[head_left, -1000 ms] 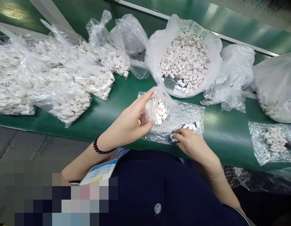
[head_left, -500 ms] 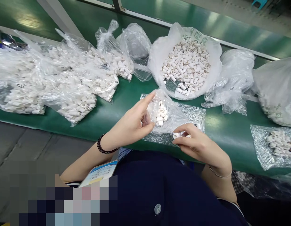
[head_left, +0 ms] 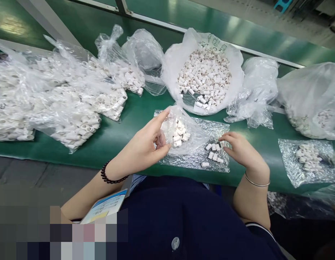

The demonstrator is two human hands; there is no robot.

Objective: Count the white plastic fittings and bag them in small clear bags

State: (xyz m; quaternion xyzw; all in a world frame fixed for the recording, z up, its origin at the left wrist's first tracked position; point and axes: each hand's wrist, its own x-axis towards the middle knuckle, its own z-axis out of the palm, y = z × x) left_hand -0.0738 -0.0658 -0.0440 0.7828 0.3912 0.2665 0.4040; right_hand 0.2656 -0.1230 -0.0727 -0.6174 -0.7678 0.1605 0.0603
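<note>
My left hand (head_left: 149, 142) grips the rim of a clear plastic bag (head_left: 194, 139) between thumb and fingers, spreading its mouth. Inside the bag lies a small heap of white pipe fittings (head_left: 179, 131). Under the bag is a crinkled silver sheet (head_left: 180, 164). To the right of the bag, several loose white fittings (head_left: 215, 157) rest on that sheet in short rows, with one apart at the front. My right hand (head_left: 239, 148) is at the right end of these rows, thumb and fingers apart around the endmost fitting; whether they touch it is unclear.
Behind stands a wide open bag (head_left: 202, 76) of fittings. Filled clear bags (head_left: 75, 119) crowd the left of the green table (head_left: 134, 126). More bags (head_left: 308, 97) stand at the back right. Another silver sheet (head_left: 286, 159) with heaped fittings lies on the right.
My right hand has moved from the bag's front edge to the right, leaving the fitting it held. Fittings on the sheet are uncovered. My left hand keeps its grip. The view has shifted slightly.
</note>
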